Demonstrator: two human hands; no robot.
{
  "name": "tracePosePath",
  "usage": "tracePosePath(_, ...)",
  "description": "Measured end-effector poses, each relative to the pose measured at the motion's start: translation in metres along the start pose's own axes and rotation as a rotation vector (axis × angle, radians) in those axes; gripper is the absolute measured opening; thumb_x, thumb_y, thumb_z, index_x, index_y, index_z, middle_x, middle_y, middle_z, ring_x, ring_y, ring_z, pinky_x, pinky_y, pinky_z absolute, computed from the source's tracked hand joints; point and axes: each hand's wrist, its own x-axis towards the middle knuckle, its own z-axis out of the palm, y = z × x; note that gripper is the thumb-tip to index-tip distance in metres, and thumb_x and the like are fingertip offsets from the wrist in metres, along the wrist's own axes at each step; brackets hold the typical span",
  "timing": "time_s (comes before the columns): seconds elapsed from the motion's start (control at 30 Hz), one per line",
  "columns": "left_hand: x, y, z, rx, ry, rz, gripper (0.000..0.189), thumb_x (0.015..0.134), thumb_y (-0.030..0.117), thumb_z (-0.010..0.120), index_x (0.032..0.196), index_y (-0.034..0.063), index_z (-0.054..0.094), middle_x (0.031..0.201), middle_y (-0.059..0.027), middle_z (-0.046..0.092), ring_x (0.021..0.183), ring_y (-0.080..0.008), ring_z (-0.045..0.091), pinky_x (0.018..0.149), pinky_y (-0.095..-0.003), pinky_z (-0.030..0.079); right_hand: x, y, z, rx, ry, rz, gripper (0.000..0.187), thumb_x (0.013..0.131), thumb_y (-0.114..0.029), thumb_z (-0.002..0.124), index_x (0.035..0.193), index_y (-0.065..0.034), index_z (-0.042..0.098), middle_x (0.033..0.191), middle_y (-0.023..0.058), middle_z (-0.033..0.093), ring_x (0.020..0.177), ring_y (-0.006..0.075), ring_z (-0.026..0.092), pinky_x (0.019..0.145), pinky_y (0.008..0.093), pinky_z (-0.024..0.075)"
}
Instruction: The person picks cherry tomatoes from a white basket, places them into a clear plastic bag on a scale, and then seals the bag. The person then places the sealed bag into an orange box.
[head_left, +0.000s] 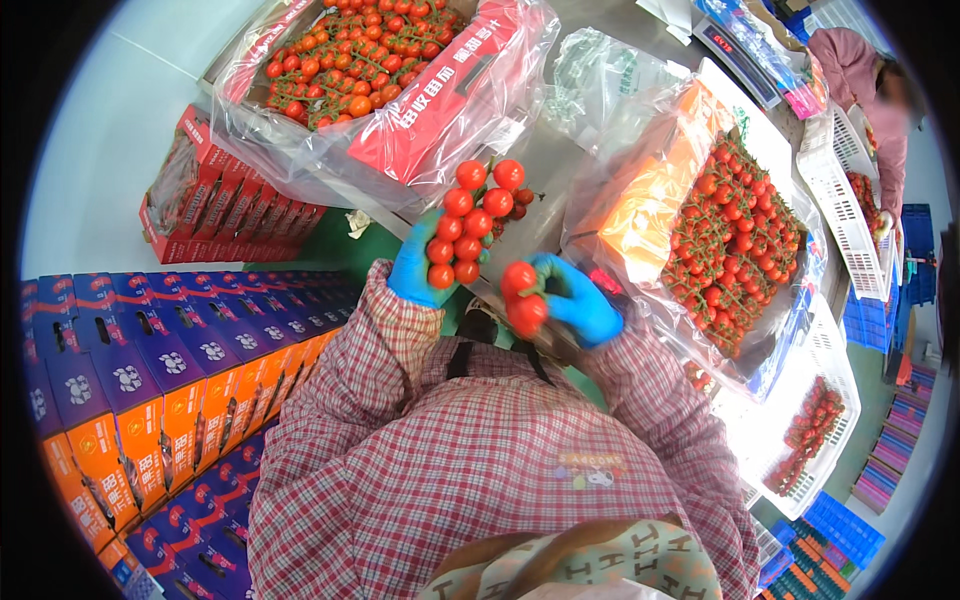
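Observation:
My left hand (420, 262), in a blue glove, holds up a vine cluster of red cherry tomatoes (466, 234) in two tight rows. Small darker tomatoes (523, 201) show behind its right side. Close by on the right, my gloved right hand (576, 298) grips a short piece of vine with two red tomatoes (523, 298), apart from the larger cluster. Ahead on the left, a red carton (450, 94) lined with clear plastic is full of vine tomatoes (360, 64). To the right, an orange carton (651, 184) in clear plastic holds more vine tomatoes (735, 240).
Below the red carton is a metal table (536, 161). White plastic crates (832, 420) with tomatoes stand along the right, near a digital scale (739, 64). At the far right is another person (862, 82). Purple and orange cartons (172, 382) and red cartons (232, 210) are stacked at left.

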Motion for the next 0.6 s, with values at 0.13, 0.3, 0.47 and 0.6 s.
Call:
tracePosePath(0.13,-0.01,0.014,0.054,-0.204,-0.444,-0.115,0.076,0.082,0.065,0.039,0.133,0.008,0.034,0.125,-0.0159,0.048,0.091,-0.0266,0.058,0.071,-0.0386,0.051,-0.063,-0.027,0.03,0.42,0.119,0.12,0.051,0.078,-0.036,0.065,0.115,-0.0075,0.044,0.111,0.0125,0.053,0.091,0.0282,0.059,0.074,0.0383,0.0501)
tracePosePath(0.3,0.02,-0.011,0.163,0.49,-0.839,-0.136,0.063,0.084,0.028,0.057,0.135,0.0029,0.03,0.122,-0.013,0.05,0.095,-0.0212,0.057,0.076,-0.0302,0.047,-0.154,-0.058,0.022,0.383,0.26,-0.095,0.064,0.084,-0.053,0.048,0.129,-0.0085,0.038,0.11,0.013,0.055,0.08,0.0246,0.059,0.061,0.0343,0.0509)
tracePosePath(0.47,0.084,-0.084,0.269,1.784,-0.968,0.478,0.067,0.079,0.017,0.063,0.137,0.014,0.031,0.114,-0.0171,0.048,0.106,-0.0325,0.049,0.089,-0.0398,0.043,-0.248,-0.106,-0.013,-0.001,0.597,-0.539,0.064,0.083,-0.042,0.053,0.132,-0.0084,0.031,0.121,0.0126,0.047,0.088,0.0195,0.054,0.067,0.033,0.0481)
tracePosePath(0.6,0.11,-0.11,0.274,2.644,-0.774,0.932,0.067,0.074,0.014,0.063,0.134,0.0231,0.035,0.126,-0.0086,0.045,0.117,-0.0285,0.042,0.096,-0.0457,0.036,-0.242,-0.152,-0.045,-0.619,0.76,-0.685,0.078,0.076,-0.002,0.058,0.142,-0.0091,0.016,0.137,0.0107,0.031,0.115,0.0195,0.041,0.093,0.0329,0.0389)
